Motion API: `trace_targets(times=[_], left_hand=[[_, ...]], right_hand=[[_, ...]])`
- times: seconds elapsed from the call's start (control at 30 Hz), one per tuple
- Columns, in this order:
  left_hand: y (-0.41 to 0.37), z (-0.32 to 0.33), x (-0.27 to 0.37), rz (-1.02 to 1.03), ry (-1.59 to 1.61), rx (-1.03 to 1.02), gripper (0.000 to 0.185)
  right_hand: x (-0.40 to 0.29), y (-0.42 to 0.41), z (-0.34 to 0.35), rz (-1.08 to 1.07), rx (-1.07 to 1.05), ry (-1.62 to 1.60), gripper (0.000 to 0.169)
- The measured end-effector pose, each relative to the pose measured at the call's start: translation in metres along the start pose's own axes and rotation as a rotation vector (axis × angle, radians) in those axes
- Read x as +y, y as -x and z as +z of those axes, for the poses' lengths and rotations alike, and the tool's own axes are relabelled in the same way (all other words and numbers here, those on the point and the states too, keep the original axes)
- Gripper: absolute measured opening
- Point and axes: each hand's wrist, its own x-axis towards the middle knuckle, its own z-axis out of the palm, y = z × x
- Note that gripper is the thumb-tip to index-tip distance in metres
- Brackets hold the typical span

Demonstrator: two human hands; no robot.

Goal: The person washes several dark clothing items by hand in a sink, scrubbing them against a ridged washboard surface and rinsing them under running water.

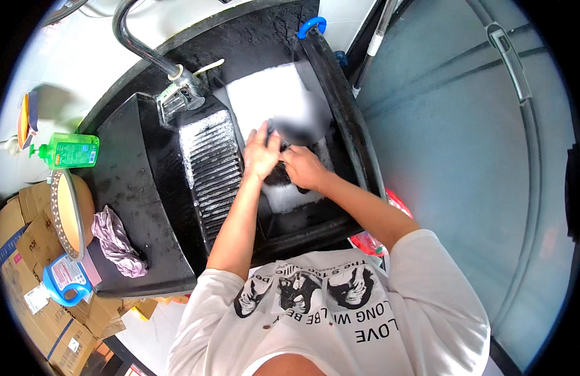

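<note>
Both hands are inside the basin of a black stone laundry sink point(334, 80). My left hand point(261, 157) has its fingers stretched forward, at a small dark item point(270, 126) whose shape is hard to make out. Close beside it, my right hand point(305, 168) is curled, and a short dark end point(302, 190) sticks out below it. Whether these dark parts belong to one thing cannot be told. Bright white glare and a round blurred patch hide much of the basin floor. Left of my hands lies the sink's ridged washboard point(218, 178).
A metal faucet point(189, 89) with a lever reaches over the sink. On the left ledge are a green pump bottle point(73, 150), a patterned basin point(70, 214) and a crumpled purple cloth point(118, 244). A blue detergent bottle point(66, 280) and cardboard boxes point(64, 324) are lower left. Frosted glass point(450, 141) borders the right.
</note>
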Motion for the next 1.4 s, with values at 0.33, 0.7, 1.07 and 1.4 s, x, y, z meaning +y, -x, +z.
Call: trace_targets(times=[0.33,0.7,1.07,1.4], left_hand=[[0.012,0.097,-0.042,-0.054,-0.698,-0.389,0.060],[-0.068,0.047,-0.016,-0.114,-0.252,-0.503,0.052],[-0.015,-0.044,0.020,0.089,0.043,-0.036,0.059],[-0.004,0.060,-0.019,-0.045,-0.751,-0.581,0.081]], right_hand=[[0.056,0.014,0.063,0.685,-0.140,0.115,0.063],[0.127,-0.064,0.083,0.461,0.229,-0.077,0.049],[-0.015,-0.034,-0.034,0.247,0.089,0.023,0.040],[0.028,0.021,0.040,0.644,-0.195,0.370,0.071]])
